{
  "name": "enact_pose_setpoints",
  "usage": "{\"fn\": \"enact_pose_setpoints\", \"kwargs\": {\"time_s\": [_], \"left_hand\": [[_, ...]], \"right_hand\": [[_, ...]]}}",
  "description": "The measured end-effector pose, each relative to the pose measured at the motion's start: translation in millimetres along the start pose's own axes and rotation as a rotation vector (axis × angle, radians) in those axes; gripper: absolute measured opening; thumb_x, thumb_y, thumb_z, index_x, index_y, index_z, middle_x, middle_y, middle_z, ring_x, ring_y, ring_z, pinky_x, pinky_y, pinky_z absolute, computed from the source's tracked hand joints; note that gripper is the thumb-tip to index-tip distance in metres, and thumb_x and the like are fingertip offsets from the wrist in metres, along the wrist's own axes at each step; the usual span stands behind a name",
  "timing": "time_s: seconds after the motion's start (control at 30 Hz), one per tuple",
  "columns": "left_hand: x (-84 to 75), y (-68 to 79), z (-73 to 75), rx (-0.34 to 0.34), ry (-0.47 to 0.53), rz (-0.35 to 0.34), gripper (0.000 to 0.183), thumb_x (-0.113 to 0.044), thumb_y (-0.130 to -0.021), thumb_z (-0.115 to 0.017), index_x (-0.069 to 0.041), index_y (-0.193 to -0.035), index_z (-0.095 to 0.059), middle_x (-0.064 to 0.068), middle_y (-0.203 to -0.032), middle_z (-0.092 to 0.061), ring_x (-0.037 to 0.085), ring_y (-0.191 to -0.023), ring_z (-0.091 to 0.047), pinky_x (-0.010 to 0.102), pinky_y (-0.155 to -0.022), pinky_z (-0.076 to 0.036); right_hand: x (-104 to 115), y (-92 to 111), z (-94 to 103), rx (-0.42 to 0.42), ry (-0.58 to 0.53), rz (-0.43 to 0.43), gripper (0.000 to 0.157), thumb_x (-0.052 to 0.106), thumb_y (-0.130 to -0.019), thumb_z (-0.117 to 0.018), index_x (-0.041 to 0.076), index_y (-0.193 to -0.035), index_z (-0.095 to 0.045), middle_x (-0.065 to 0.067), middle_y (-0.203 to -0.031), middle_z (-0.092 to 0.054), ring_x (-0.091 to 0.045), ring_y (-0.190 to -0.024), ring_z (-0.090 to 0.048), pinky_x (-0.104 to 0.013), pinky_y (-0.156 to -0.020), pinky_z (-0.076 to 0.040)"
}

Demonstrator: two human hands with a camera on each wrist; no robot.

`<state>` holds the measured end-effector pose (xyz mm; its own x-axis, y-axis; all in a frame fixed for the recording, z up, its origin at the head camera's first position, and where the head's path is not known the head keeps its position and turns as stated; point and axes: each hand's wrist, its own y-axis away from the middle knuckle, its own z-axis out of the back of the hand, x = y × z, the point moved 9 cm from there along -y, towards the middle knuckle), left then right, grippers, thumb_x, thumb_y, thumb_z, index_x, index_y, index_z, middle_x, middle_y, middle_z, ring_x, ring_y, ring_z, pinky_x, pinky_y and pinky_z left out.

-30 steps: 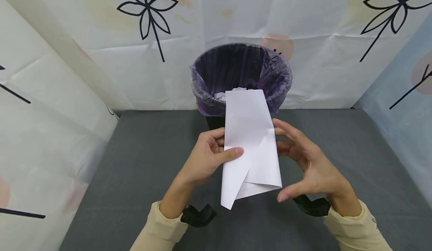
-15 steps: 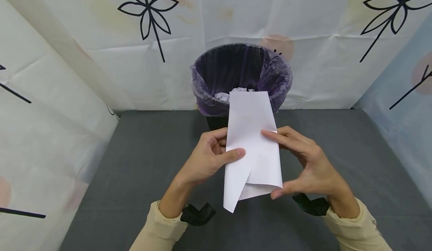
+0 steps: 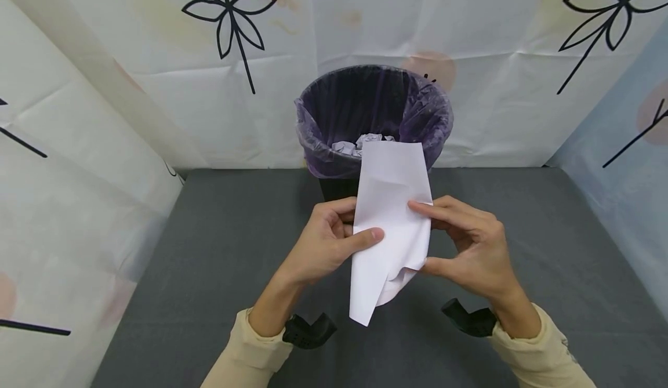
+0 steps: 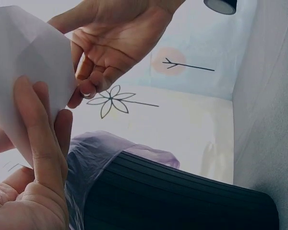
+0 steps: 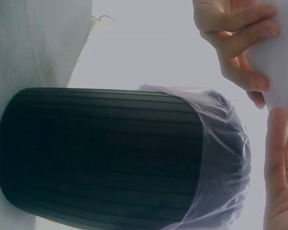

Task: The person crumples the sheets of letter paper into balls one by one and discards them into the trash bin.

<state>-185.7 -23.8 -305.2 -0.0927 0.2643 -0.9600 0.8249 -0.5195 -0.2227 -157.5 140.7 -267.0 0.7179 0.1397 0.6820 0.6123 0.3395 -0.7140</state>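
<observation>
A: Where does the paper [image 3: 394, 202] lie relative to the fingers?

B: Between the two hands, held up above the table [image 3: 229, 231]. The left hand [image 3: 331, 237] grasps its left edge: the thumb [image 3: 367, 238] lies flat on the upper face, and the left wrist view shows other fingers spread against the back.

A: And the right hand [image 3: 472, 243]?

B: It also grasps the paper, at the opposite edge. The forefinger [image 3: 443, 213] crosses onto the upper face, its tip well inside the margin; the thumb [image 3: 438, 266] meets the edge lower down, where the paper buckles into small creases. The remaining fingers bend behind that edge, partly hidden.

A: How is the paper shaped?

B: It is a long folded strip. The far end is straight-edged; the near end splits, with a pointed flap on the left and a curled layer beside it.

A: What stands beyond?

B: A dark ribbed bin [image 5: 101, 153] with a purple liner [image 3: 334, 165] turned over its rim. Crumpled scraps [image 3: 370, 138] show inside. In the head view the strip's far end overlaps the near rim; the right wrist view shows a gap between paper and liner.
</observation>
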Motion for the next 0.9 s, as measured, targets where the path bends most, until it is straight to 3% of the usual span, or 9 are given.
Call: {"fn": "enact_pose_setpoints", "kwargs": {"time_s": [0.57, 0.73, 0.9], "left_hand": [[-0.3, -0.9, 0.0, -0.032, -0.056, -0.033, 0.039, 0.012, -0.090, -0.066, 0.015, -0.128, -0.058, 0.028, -0.115, -0.066, 0.033, -0.090, -0.073, 0.044, -0.078, -0.061], [-1.1, -1.2, 0.7, -0.052, -0.064, -0.037, 0.038, 0.011, -0.090, -0.066, 0.015, -0.127, -0.059, 0.027, -0.112, -0.066, 0.034, -0.088, -0.073, 0.044, -0.077, -0.061], [-2.3, -0.1, 4.2, -0.076, -0.020, -0.057, 0.054, -0.004, -0.098, -0.066, 0.002, -0.147, -0.046, 0.028, -0.121, -0.065, 0.032, -0.098, -0.072, 0.039, -0.082, -0.060]], "right_hand": [[0.0, -1.6, 4.6, -0.164, 0.033, 0.011, 0.047, 0.009, -0.079, -0.088, -0.023, -0.106, -0.067, -0.020, -0.108, -0.073, -0.023, -0.094, -0.072, -0.032, -0.085, -0.058], [-2.5, -2.8, 5.0, -0.172, 0.025, -0.005, 0.045, 0.008, -0.079, -0.088, -0.022, -0.105, -0.068, -0.020, -0.105, -0.073, -0.023, -0.093, -0.072, -0.031, -0.084, -0.058], [-4.9, -3.0, 6.6, -0.195, 0.028, -0.034, 0.043, 0.005, -0.078, -0.088, -0.022, -0.106, -0.068, -0.019, -0.103, -0.073, -0.022, -0.092, -0.071, -0.029, -0.082, -0.059]]}}
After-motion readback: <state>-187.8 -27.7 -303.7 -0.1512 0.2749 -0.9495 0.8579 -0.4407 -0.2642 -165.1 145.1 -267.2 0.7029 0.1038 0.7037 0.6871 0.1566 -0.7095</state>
